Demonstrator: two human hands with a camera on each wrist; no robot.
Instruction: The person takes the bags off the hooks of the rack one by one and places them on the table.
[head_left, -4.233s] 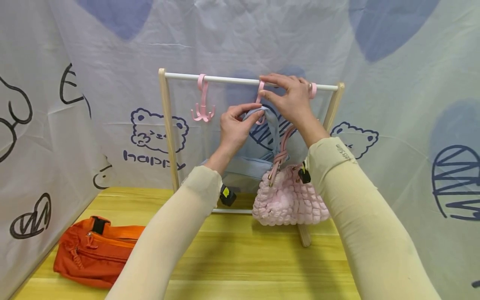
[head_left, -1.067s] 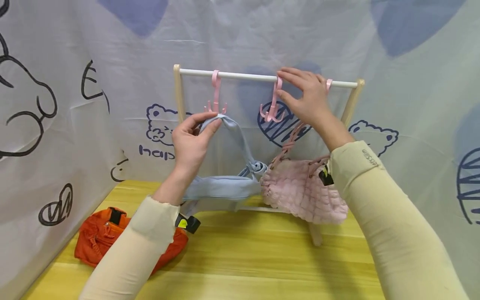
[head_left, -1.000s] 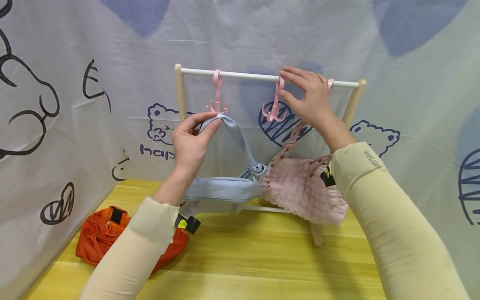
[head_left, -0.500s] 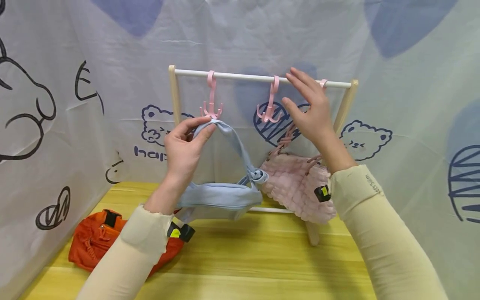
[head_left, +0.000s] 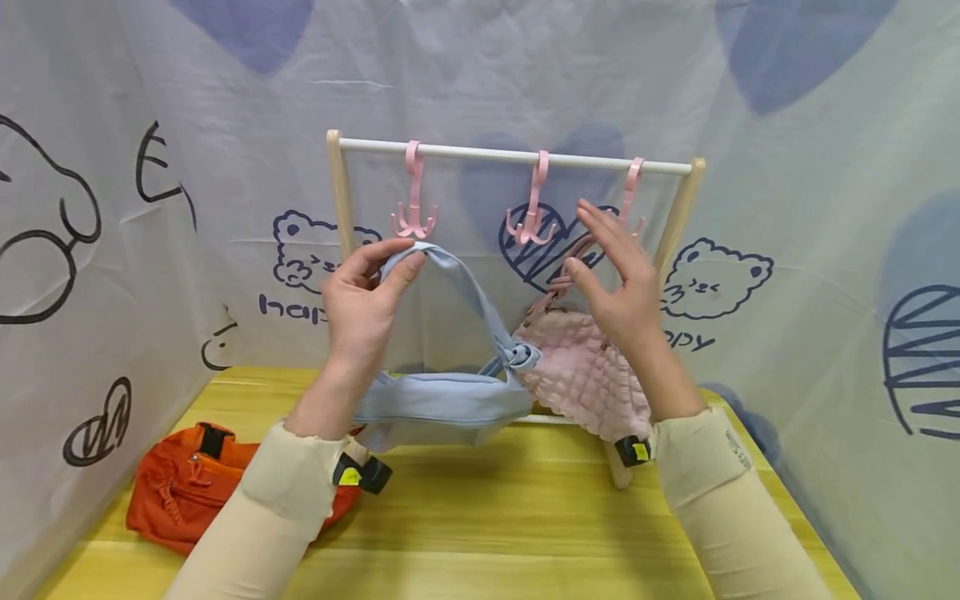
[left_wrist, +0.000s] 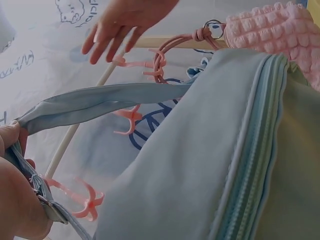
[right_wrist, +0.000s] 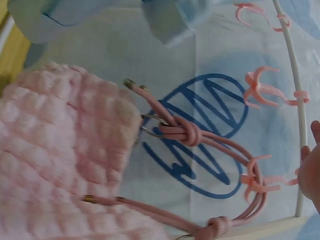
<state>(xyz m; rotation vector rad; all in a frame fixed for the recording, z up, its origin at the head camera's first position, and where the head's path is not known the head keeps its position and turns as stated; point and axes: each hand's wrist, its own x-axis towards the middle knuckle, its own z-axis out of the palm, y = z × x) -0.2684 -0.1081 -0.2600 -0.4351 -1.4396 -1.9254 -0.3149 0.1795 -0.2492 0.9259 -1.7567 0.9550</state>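
Observation:
My left hand (head_left: 360, 308) pinches the top of the strap (head_left: 468, 287) of a light blue bag (head_left: 450, 400), just below the left pink hook (head_left: 413, 221). The bag hangs under that hand, its zipper (left_wrist: 255, 150) showing in the left wrist view. My right hand (head_left: 626, 292) is in the air with fingers extended and holds nothing. Behind it, a pink puffy handbag (head_left: 573, 358) hangs by its cord handle (right_wrist: 187, 132) from the right pink hook (right_wrist: 257, 181). No strap hangs on the middle pink hook (head_left: 532, 221).
The hooks hang from the white bar (head_left: 480, 152) of a small rack with wooden posts (head_left: 341, 192). An orange waist bag (head_left: 180, 492) lies on the yellow wood-grain table (head_left: 480, 533) at left, partly behind my left forearm. A printed cloth (head_left: 480, 67) stands behind the rack.
My left hand has carried the blue strap leftward from the middle hook to below the left hook. My right hand has let go of the middle hook and dropped lower.

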